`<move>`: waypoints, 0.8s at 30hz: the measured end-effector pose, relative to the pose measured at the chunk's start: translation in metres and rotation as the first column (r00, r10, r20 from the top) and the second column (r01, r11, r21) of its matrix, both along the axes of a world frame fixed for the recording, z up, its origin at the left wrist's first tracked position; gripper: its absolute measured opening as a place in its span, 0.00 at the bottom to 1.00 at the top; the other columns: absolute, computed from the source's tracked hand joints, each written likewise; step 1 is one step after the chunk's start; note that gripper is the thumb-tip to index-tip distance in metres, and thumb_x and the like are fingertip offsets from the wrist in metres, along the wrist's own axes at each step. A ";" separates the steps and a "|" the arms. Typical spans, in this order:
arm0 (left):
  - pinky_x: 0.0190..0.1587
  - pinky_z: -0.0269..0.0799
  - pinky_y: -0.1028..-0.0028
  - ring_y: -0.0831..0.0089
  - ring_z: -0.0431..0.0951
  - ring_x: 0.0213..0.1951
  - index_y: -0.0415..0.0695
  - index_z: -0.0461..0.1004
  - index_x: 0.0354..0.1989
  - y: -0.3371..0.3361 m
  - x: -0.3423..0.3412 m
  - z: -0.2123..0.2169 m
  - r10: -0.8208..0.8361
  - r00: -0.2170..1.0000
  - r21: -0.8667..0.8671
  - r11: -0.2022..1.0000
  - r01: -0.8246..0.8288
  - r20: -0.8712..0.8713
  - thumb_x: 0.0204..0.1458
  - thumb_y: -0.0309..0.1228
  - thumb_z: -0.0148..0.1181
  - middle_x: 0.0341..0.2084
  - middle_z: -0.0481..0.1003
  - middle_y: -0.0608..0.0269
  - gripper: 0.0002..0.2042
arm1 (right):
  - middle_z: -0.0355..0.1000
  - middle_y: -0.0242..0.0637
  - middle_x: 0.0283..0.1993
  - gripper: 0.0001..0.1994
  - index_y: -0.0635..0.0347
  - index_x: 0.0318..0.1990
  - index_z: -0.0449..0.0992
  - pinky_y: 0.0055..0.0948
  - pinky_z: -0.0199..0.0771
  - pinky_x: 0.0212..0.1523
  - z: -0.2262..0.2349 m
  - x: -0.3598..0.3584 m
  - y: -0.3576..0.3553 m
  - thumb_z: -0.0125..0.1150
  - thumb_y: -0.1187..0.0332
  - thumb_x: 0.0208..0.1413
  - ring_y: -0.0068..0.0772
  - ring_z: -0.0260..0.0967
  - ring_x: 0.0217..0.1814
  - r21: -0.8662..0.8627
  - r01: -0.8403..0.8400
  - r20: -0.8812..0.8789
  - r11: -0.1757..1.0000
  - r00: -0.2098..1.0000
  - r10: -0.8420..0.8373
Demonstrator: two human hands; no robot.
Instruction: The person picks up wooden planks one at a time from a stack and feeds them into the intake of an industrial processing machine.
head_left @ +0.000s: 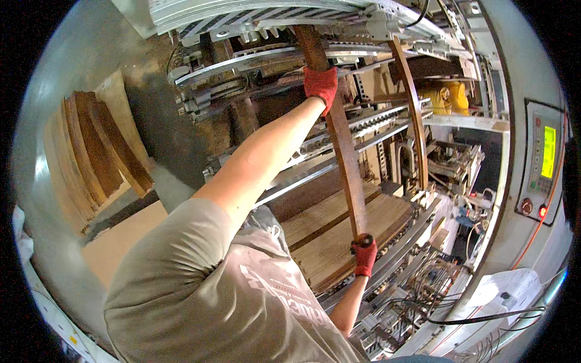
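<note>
Machine rails point(339, 130) surround both gloved hands gripping one wooden strip point(345, 151).

A woodworking factory floor: heavy metal machine frame point(315, 60), stacked wooden boards point(97, 151), lit control panel point(543, 160), loose cables point(448, 302).

Long wooden strip point(342, 139): top end runs behind machine frame point(272, 18), end not visible. Left hand point(321, 86) in red glove covers part of strip; fingers wrap behind, can't be seen. Right hand point(365, 254) gloved too, hides strip's lower end. Right forearm partly behind the shoulder and grey shirt point(206, 290). Control panel point(541, 163) buttons and lit screen too small to make out. Stack of wood sheets point(91, 157) warped by fisheye rim. Cable bundle point(423, 290) tangled, individual wires unclear.
</note>
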State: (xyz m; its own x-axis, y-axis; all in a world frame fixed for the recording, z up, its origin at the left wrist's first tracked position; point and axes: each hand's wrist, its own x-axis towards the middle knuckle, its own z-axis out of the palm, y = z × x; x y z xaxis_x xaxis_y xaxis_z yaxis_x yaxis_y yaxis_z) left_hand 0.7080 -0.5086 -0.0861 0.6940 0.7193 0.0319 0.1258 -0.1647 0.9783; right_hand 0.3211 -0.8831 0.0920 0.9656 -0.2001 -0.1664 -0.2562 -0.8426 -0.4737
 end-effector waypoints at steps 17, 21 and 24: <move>0.53 0.69 0.59 0.49 0.72 0.51 0.33 0.64 0.54 0.014 -0.020 0.070 0.082 0.976 -0.235 0.963 -0.129 -0.200 0.37 0.48 0.69 0.48 0.72 0.42 0.39 | 0.76 0.37 0.33 0.25 0.60 0.44 0.73 0.31 0.75 0.37 -0.012 -0.012 -0.023 0.72 0.76 0.32 0.32 0.74 0.34 -0.028 0.095 -0.065 0.995 0.993 -0.097; 0.53 0.68 0.59 0.49 0.73 0.50 0.33 0.64 0.55 0.011 -0.005 0.039 -0.008 0.933 -0.016 1.000 0.002 -0.361 0.38 0.48 0.69 0.47 0.72 0.42 0.39 | 0.75 0.34 0.31 0.20 0.59 0.40 0.72 0.29 0.73 0.36 -0.003 -0.009 -0.008 0.70 0.76 0.34 0.27 0.72 0.32 0.033 0.103 -0.060 0.994 0.993 -0.101; 0.53 0.68 0.60 0.49 0.73 0.49 0.33 0.63 0.55 -0.001 0.000 0.026 0.135 0.943 0.121 0.987 -0.102 -0.303 0.39 0.49 0.68 0.47 0.72 0.42 0.39 | 0.75 0.33 0.30 0.16 0.56 0.36 0.72 0.29 0.72 0.36 -0.005 -0.019 -0.005 0.69 0.75 0.36 0.27 0.71 0.30 0.029 0.128 -0.042 0.991 0.991 -0.127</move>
